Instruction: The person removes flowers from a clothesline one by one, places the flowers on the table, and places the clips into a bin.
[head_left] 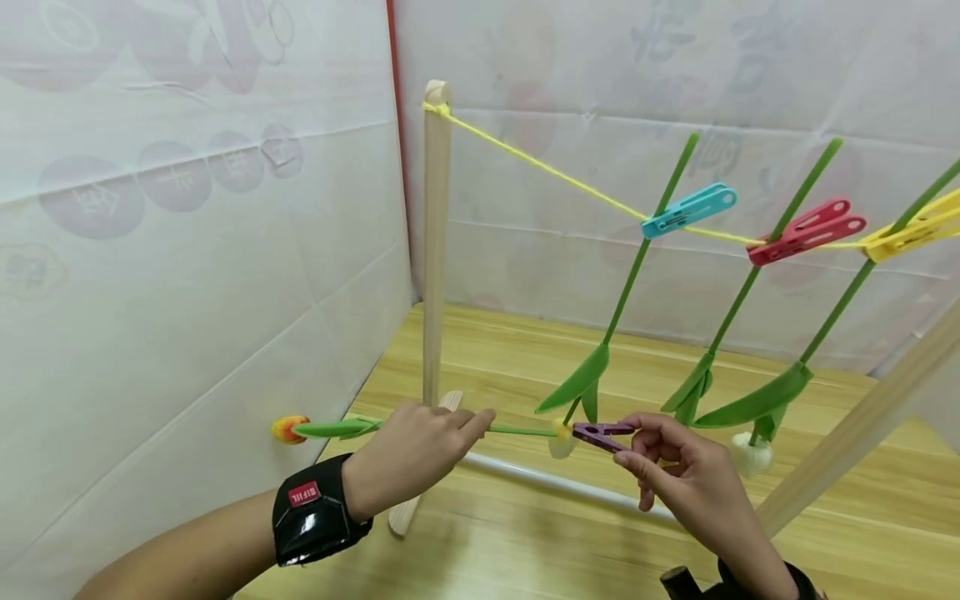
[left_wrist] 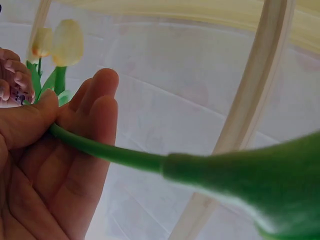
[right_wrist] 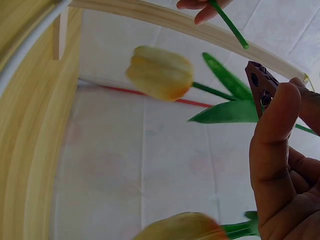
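Item: left hand [head_left: 408,450]. Thumb and fingers pinch the green stem of an artificial tulip [head_left: 330,429], held level and low, just in front of the wooden post [head_left: 435,242]. The orange-red bloom points toward the white sheet wall [head_left: 187,333] on the left and lies close to it; little room remains on that side. The cut end of the stem points right, toward the other hand. A black wrist strap [head_left: 311,508] sits behind the hand.

Item: right hand [head_left: 678,471]. Fingers curl round a purple clothespin [head_left: 600,435], gripped at its rear, its tip turned left and just beside the stem's free end. Whether the two touch cannot be told.

Item: yellow string [head_left: 555,173]. Tied at the top of the post, it runs down to the right and out of view.

Items on the string, left to right: blue clothespin [head_left: 688,210], red clothespin [head_left: 806,232], yellow clothespin [head_left: 911,227]. Each clamps the stem of one hanging tulip, bloom downward, stems tilted. The pale blooms hang near the right hand, low over the wooden floor [head_left: 525,542].

Item: white rail [head_left: 555,487]. It lies along the floor below both hands.

Item: second wooden post [head_left: 862,425]. It leans at the right edge, close to the right forearm.

Open room: the string between the first post and the blue clothespin is bare.
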